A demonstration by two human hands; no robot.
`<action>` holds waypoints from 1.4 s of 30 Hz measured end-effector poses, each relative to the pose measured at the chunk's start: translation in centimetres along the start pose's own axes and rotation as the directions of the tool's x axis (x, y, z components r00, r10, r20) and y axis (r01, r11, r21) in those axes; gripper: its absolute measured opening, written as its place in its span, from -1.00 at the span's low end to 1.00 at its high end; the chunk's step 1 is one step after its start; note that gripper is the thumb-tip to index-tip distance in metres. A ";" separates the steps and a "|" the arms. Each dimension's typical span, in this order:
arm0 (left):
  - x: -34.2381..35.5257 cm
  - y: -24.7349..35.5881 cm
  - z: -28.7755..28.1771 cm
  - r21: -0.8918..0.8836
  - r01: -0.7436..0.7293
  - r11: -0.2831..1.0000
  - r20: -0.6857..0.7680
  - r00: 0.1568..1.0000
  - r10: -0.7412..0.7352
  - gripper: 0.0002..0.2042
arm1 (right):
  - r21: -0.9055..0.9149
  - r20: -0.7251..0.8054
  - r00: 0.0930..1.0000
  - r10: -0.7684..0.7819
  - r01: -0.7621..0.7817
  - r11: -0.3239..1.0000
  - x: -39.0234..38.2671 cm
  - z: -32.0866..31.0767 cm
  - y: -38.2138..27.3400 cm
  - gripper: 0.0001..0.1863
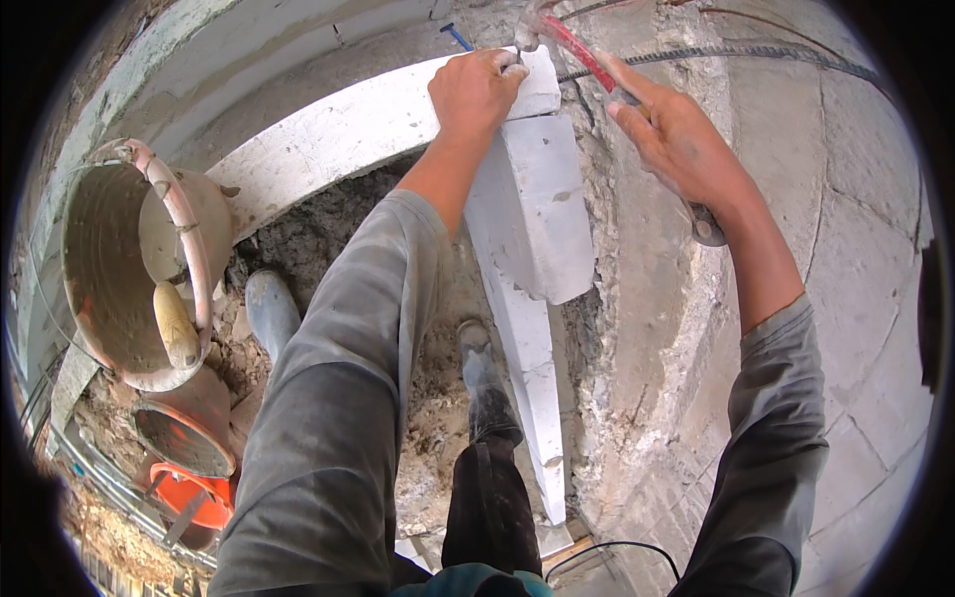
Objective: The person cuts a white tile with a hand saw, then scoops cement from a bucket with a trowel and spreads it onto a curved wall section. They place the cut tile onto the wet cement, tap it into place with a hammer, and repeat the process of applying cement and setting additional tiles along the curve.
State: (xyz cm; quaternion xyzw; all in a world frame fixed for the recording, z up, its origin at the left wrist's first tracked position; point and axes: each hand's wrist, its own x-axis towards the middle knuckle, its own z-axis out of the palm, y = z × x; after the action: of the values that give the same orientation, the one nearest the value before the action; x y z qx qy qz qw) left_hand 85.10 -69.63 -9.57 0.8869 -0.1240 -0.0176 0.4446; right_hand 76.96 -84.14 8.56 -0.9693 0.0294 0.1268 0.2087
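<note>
My left hand (468, 95) pinches a small nail (517, 57) upright against the end of the long white block (298, 139) at the top centre. My right hand (671, 144) grips a hammer (580, 52) with a red and dark handle; its metal head is raised by the nail, and whether it touches is unclear. Below that block end, a grey-white angled block (545, 209) stands with a tapering white strip running down toward the lower middle. A blue object (458, 38) with a thin stem lies just beyond the long block.
A mortar-crusted bucket (109, 249) with a wooden-handled tool, a stained bucket (179, 428) and an orange bucket (204, 502) are at the left. My boots (271, 303) stand in rubble. Rebar (736, 52) crosses the top right over cracked concrete (856, 328); a black cable (617, 547) curves at bottom.
</note>
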 end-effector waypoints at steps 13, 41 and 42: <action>-0.2 0.3 -0.2 0.108 0.033 0.994 0.090 0.995 -0.043 -0.73 | 0.013 -0.090 0.996 -0.014 0.015 1.000 0.7 -0.6 -0.3 -0.47; -5.7 1.0 -2.6 0.529 -0.058 0.846 0.215 0.974 -0.068 0.12 | -0.063 0.272 0.933 0.234 -0.225 0.972 1.8 -2.6 -2.0 -0.47; -5.7 1.0 -2.6 0.521 -0.053 0.852 0.221 0.972 -0.074 0.12 | -0.048 0.180 0.968 0.175 -0.169 0.984 1.8 -2.6 -2.0 -0.47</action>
State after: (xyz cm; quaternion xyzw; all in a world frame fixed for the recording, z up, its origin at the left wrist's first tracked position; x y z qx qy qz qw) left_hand 79.77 -66.84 -7.70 0.9667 -0.1704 -0.0895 0.1689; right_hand 79.53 -83.41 11.21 -0.9505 0.0921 0.2338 0.1830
